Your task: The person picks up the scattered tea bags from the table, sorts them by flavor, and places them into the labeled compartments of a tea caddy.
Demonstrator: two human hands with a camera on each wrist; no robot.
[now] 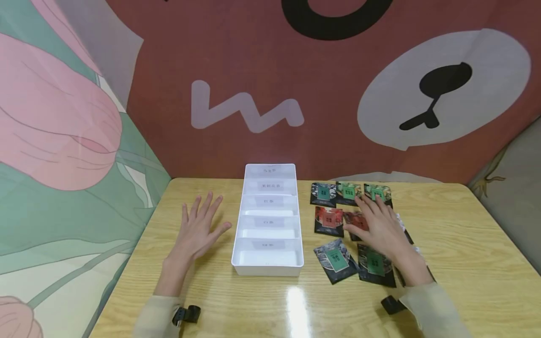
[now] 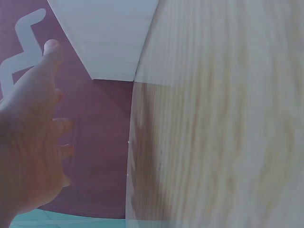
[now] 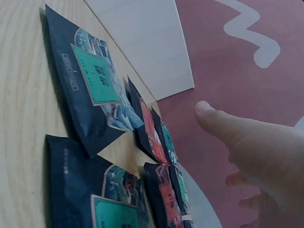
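Observation:
A long white box (image 1: 267,271) with several labelled compartments stands on the wooden table between my hands. To its left, my left hand (image 1: 197,234) is spread palm down, fingers straight, holding nothing. My right hand (image 1: 382,227) hovers with fingers extended over several dark sachets laid out right of the box. Among them are a red-labelled sachet (image 1: 328,220), a tilted green-labelled sachet (image 1: 336,261) at the front, and another green-labelled sachet (image 1: 375,265) beside it. The right wrist view shows the hand apart from the nearest sachet (image 3: 90,80). Part of the sachet group is hidden under the right hand and forearm.
Behind the table (image 1: 262,300) hangs a reddish-brown cloth (image 1: 236,51) with a cartoon face, close to the box's far end. A flower-patterned cloth (image 1: 55,117) covers the left side. Black straps with small cameras sit at both wrists.

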